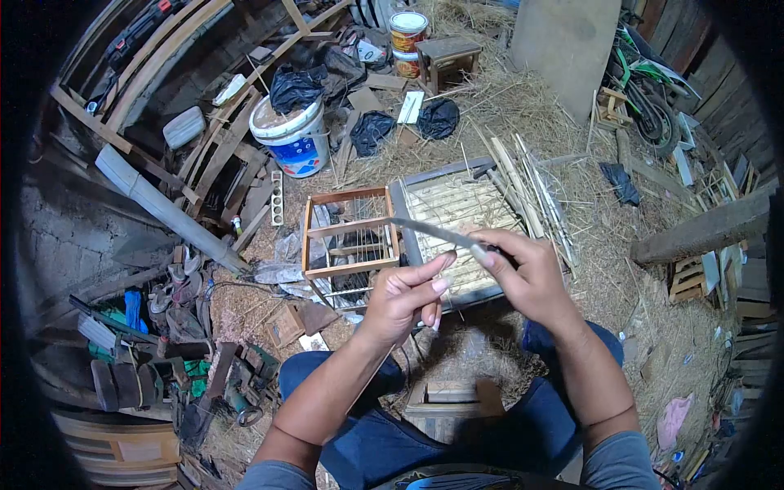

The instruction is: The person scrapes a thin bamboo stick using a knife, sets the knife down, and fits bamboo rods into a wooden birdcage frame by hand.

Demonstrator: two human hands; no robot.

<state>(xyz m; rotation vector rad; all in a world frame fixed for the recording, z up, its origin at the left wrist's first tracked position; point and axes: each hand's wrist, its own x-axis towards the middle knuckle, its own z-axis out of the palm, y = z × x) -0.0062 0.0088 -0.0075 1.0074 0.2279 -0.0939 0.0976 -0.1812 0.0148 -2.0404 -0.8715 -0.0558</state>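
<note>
- Left of your hands stands a wooden frame (351, 268).
- Your left hand (402, 299) is curled; whether it grips something thin, I cannot tell.
- The knife (433, 232) is just beyond that hand, blade pointing left.
- Your right hand (529, 276) grasps its dark handle.

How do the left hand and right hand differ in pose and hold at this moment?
The right hand grips a knife; the left hand has no knife, and whether it pinches something thin is unclear. The right hand sits slightly higher in the picture; the left hand is lower, with the blade crossing above it. Both are bare.
</note>
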